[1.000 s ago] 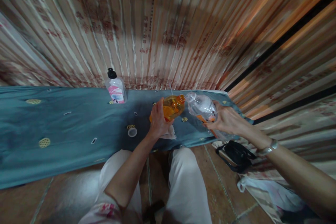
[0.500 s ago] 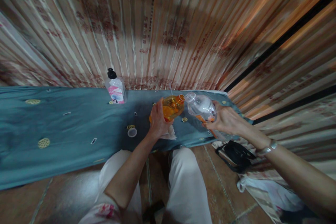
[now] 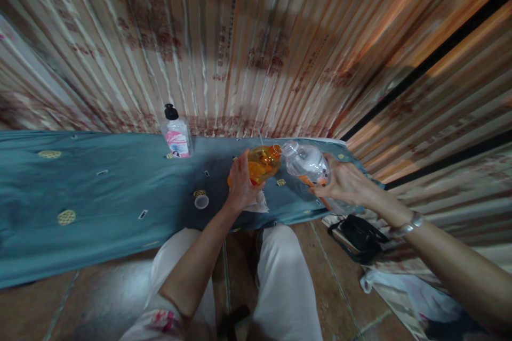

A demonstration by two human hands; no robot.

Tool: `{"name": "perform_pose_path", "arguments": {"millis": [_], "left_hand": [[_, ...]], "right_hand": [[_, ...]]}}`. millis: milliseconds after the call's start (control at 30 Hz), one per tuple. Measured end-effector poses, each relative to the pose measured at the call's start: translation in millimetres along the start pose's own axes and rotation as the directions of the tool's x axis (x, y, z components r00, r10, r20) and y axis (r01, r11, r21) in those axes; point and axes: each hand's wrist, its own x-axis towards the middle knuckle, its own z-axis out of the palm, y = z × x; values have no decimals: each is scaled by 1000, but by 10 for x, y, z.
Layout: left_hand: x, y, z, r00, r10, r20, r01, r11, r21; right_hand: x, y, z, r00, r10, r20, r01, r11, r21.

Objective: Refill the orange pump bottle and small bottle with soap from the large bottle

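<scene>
My left hand (image 3: 241, 185) is wrapped round a bottle of orange liquid (image 3: 263, 164), tilted with its open mouth to the right. My right hand (image 3: 344, 181) grips a clear bottle (image 3: 307, 162) with an orange-and-white label, tilted with its neck to the left. The two bottle mouths meet or nearly touch above the cloth; whether liquid passes between them I cannot tell. A white tissue (image 3: 258, 203) lies below the orange bottle. Left of my left hand is a small round white cap or lid (image 3: 201, 202).
A pump bottle (image 3: 177, 137) with a black top stands at the back of the teal cloth-covered surface (image 3: 108, 192). Behind it hangs a pleated curtain (image 3: 192, 37). On the floor at the right are a black bag (image 3: 356, 237) and a white bag (image 3: 416, 293).
</scene>
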Motion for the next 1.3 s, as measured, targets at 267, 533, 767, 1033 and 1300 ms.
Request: {"name": "perform_pose_path", "arguments": {"millis": [267,533,767,1033,1300], "left_hand": [[-1,-3,1,1000,-15,5,15,1000,-19],[7,4,-12,1000,-18,18,19,1000,-18],[0,-2,-10,1000,-4,14,4,1000,-14],[-1,11,-9,1000,-4,1,4,1000,-12],[5,23,-20,1000,-13,11,13,1000,-10]], "right_hand": [[0,2,-2,1000,2,-16,-2,1000,-11],[-1,-31,-34,1000,12,8,-12,1000,-4],[-10,-47,-48,1000,10,10,-10,1000,2],[-4,-21,-24,1000,-7,-14,7,1000,-10],[-9,-33,-37,1000,-8,-6,8,1000,-20]]}}
